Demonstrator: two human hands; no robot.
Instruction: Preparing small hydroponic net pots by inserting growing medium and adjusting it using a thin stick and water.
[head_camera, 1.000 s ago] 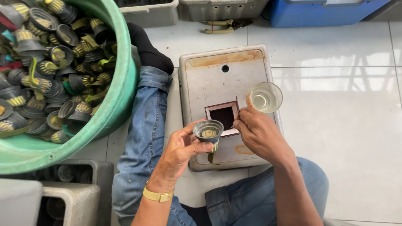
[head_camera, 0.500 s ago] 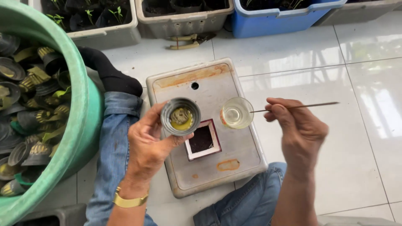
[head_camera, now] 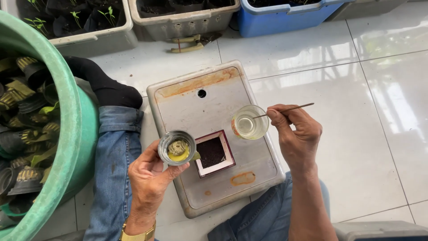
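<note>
Gripping a small pot [head_camera: 177, 147] — left hand [head_camera: 149, 174]; right hand [head_camera: 298, 131] pinching a thin stick [head_camera: 285, 109] over a glass cup [head_camera: 249, 122] — tray [head_camera: 191, 107] beneath.

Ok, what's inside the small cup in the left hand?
The cup in the left hand holds a pale, knobbly clump sitting in yellowish stuff at the bottom. What lies under that clump is covered, and I cannot tell what the clump is.

The left hand [head_camera: 149, 176] lowered the small round container [head_camera: 177, 147] from above the dark square box [head_camera: 213, 153] to the left of it in the frame. The right hand [head_camera: 296, 134] brought the thin stick [head_camera: 285, 110] tip into the clear cup [head_camera: 249, 122], at the centre right.
</note>
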